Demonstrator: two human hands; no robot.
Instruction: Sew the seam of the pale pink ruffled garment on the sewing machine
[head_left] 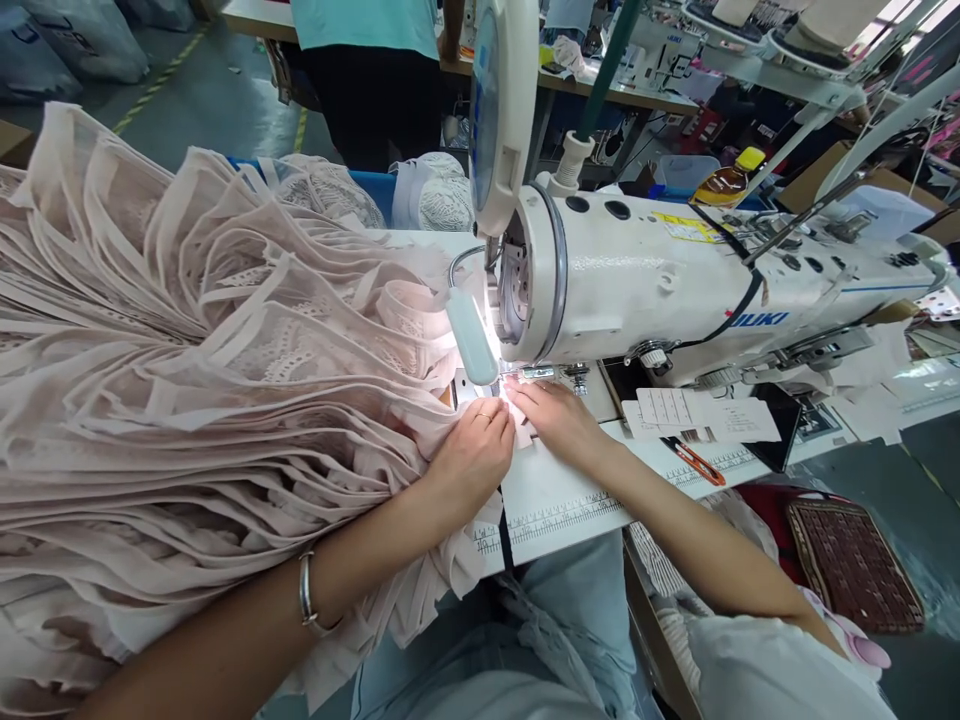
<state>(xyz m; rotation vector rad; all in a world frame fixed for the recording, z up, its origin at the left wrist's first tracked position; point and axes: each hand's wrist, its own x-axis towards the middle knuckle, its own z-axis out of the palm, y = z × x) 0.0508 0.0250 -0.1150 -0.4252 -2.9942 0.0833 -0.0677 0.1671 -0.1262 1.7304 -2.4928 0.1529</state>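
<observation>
Fingers of the left hand [478, 450] are curled together, pinching pale pink fabric [519, 425] at the centre of the frame. Just to its right, the right hand [559, 420] lays extended fingers over the same fabric; whether they grip it, I cannot tell. Directly above is the lit needle end of a white sewing machine [637, 270], its body running toward the right edge. Pale pink garments [187, 330] heap across the left side. Right of centre lie paper slips [705, 415] and an orange-handled tool [703, 468]. A yellow-capped bottle [727, 182] stands upper right.
</observation>
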